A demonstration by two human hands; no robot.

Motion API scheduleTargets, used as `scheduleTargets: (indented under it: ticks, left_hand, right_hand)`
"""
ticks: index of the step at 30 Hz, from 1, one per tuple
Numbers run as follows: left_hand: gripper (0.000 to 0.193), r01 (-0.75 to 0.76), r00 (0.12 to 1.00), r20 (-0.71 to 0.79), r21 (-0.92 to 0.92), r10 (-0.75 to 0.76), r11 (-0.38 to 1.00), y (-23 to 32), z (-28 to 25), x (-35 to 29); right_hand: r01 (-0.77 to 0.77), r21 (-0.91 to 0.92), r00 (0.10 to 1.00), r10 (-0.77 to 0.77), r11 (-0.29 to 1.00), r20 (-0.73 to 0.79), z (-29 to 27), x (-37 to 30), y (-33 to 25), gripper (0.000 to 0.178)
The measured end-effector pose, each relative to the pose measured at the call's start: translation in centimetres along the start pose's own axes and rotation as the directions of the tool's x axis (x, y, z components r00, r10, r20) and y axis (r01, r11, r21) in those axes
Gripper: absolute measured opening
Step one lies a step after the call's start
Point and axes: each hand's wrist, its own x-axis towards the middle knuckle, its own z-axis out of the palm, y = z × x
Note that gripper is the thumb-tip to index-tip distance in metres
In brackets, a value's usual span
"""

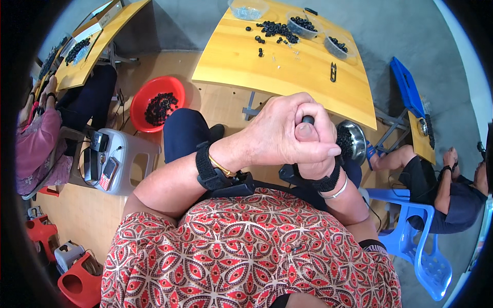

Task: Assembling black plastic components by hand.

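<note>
My left hand (269, 134) and my right hand (324, 127) are pressed together in front of my chest, above the near edge of the yellow table. Fingers of both are closed. Between them shows the rounded end of a small black part (308, 119), next to a thumb tip; the rest of it is hidden inside the grip. Just beyond and below the right hand is a metal bowl (363, 145) of small black parts. On the yellow table (236, 61) lie loose black parts (277, 31) and black thread snips (333, 72).
Clear plastic tubs (303, 34) stand along the table's back. A red basin (177, 88) with black parts sits on the floor at left. A grey stool (141, 154) holds a phone (109, 172). A blue chair (411, 210) stands at right. Seated people work on both sides.
</note>
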Motion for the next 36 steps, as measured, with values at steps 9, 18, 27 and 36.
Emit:
scheduleTargets:
  ticks: [9,18,27,36]
  left_hand:
    - [0.022,-0.049,0.997,-0.054,0.003,0.049,0.999,-1.5,0.0,0.2]
    - [0.073,0.151,0.987,0.092,-0.209,-0.134,0.966,-2.3,-1.7,2.9]
    - [0.056,0.163,0.978,0.162,-0.194,-0.133,0.967,-7.2,-2.4,9.0]
    - [0.017,-0.011,0.999,0.043,-0.127,0.017,0.992,-13.3,-1.9,11.8]
  right_hand:
    - [-0.038,0.196,0.999,0.033,0.980,0.029,0.5,0.1,0.5,0.016]
    - [-0.044,-0.096,0.999,0.044,0.994,-0.005,-1.2,2.6,1.1,0.021]
    - [-0.108,0.029,0.987,0.111,0.994,-0.117,-2.4,4.8,8.5,0.021]
    - [-0.187,0.086,0.974,0.196,0.979,-0.114,-2.8,5.7,13.8,0.019]
